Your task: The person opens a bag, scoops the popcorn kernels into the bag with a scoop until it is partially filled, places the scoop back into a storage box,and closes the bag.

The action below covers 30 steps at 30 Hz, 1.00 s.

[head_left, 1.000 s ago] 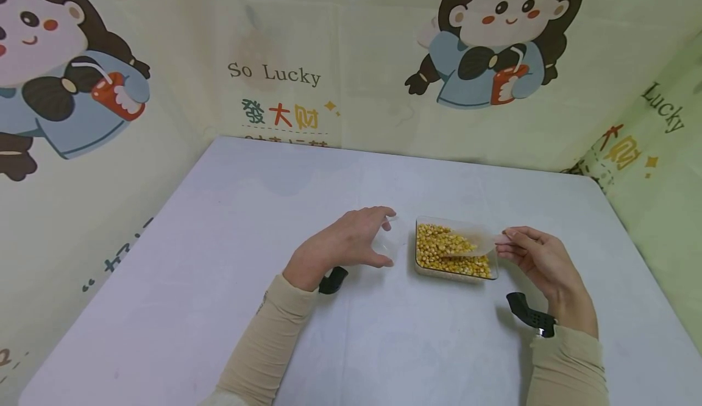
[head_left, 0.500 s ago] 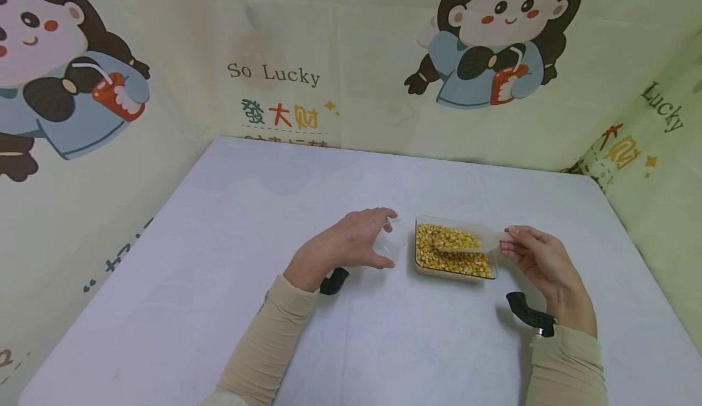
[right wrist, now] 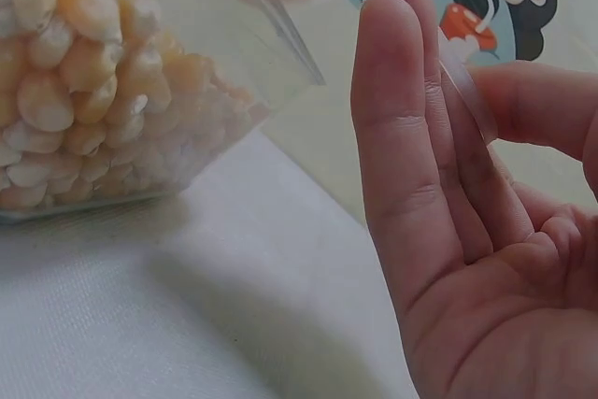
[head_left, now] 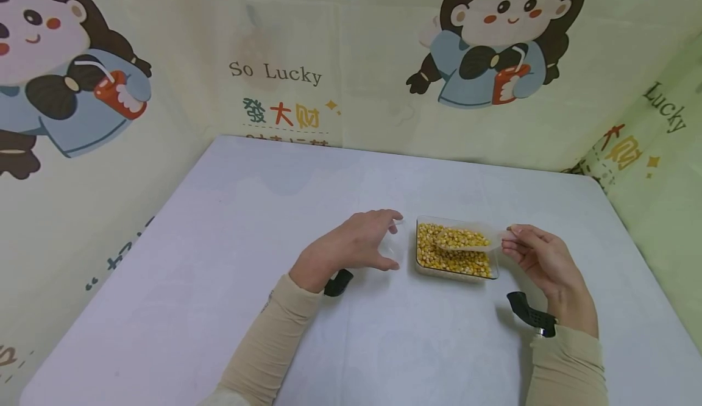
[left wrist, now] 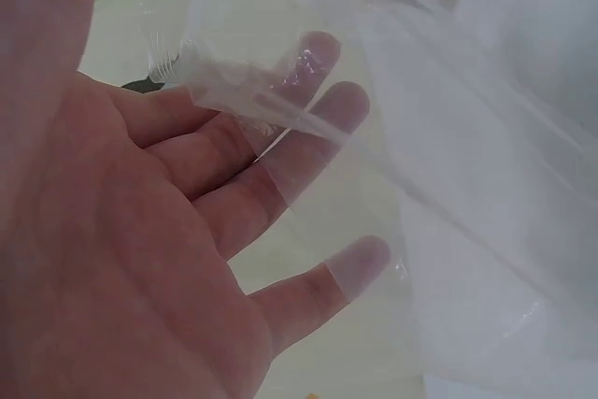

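My left hand (head_left: 359, 240) is bent in a C round a clear plastic bag (left wrist: 467, 193), just left of a rectangular clear container (head_left: 455, 278). In the left wrist view its fingertips show through the film. Yellow corn kernels (head_left: 430, 263) fill most of the container. On the container's right side my right hand (head_left: 540, 256) pinches the handle of a translucent white scoop (head_left: 496, 239) between thumb and fingers. The scoop lies nearly level over the container, with a heap of kernels in its bowl. In the right wrist view the handle (right wrist: 467, 95) sits between thumb and fingers.
A white-covered table (head_left: 263, 211) bears the container. Behind and beside it hangs a pale green cloth (head_left: 373, 46) printed with cartoon figures and lettering. Black wrist mounts (head_left: 531, 314) stick out beneath both wrists, close over the table.
The scoop has come out of the kernels and levelled, now carrying a heap. My left hand and the bag have shifted slightly right, toward the container.
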### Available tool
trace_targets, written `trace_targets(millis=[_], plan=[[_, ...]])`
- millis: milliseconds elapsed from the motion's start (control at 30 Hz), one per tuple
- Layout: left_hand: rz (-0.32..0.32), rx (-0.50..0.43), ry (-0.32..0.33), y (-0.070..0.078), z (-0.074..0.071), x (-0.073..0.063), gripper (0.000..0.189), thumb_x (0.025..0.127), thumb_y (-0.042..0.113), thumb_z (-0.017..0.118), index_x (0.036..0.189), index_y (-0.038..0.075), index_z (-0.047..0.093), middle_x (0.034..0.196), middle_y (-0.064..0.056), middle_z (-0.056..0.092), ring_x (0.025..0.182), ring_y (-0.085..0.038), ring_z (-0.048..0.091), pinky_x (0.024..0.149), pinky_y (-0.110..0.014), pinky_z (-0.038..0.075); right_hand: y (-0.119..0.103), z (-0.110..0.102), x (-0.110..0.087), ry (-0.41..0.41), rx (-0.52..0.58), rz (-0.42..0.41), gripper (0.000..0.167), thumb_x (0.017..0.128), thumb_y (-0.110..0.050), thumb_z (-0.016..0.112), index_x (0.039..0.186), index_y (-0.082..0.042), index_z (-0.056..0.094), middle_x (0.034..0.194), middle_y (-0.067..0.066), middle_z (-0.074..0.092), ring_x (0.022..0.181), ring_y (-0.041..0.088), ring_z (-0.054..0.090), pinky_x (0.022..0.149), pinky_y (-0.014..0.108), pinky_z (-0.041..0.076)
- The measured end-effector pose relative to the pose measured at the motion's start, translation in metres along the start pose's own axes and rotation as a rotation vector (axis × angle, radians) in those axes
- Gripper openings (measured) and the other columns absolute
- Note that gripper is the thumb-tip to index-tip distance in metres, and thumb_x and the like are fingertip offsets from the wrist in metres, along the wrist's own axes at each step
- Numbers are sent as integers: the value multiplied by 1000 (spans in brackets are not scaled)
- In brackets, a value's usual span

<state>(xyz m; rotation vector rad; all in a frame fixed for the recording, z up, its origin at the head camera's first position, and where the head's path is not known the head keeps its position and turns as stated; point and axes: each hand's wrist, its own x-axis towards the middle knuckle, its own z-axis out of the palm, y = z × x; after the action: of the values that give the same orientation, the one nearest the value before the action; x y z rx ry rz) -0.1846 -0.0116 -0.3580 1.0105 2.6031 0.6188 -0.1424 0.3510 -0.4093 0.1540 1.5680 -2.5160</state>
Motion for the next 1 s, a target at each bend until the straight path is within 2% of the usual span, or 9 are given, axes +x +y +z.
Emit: trace_targets(millis=[467, 700, 1000], plan=[[20, 81, 29, 4, 6, 6, 82, 82, 43, 79, 146, 9, 40, 128, -3, 63, 114, -19, 60, 104, -35, 44, -8, 9, -2, -32, -11, -42, 20, 102, -5, 52, 98, -2, 71, 89, 9, 77, 78, 17, 74, 73, 28, 59], [-4, 50, 29, 4, 9, 5, 82, 82, 42, 79, 146, 11, 38, 133, -3, 59, 118, -18, 58, 101, -33, 47, -13, 20, -2, -27, -32, -52, 17, 101, -7, 55, 99, -2, 71, 89, 8, 77, 78, 17, 74, 74, 28, 59], [-1, 48, 39, 5, 9, 4, 83, 83, 44, 78, 147, 10, 37, 140, -3, 56, 127, -18, 55, 105, -33, 45, -14, 36, 0, -37, -58, -73, 15, 100, -5, 56, 98, -2, 70, 88, 9, 77, 77, 18, 75, 73, 29, 59]])
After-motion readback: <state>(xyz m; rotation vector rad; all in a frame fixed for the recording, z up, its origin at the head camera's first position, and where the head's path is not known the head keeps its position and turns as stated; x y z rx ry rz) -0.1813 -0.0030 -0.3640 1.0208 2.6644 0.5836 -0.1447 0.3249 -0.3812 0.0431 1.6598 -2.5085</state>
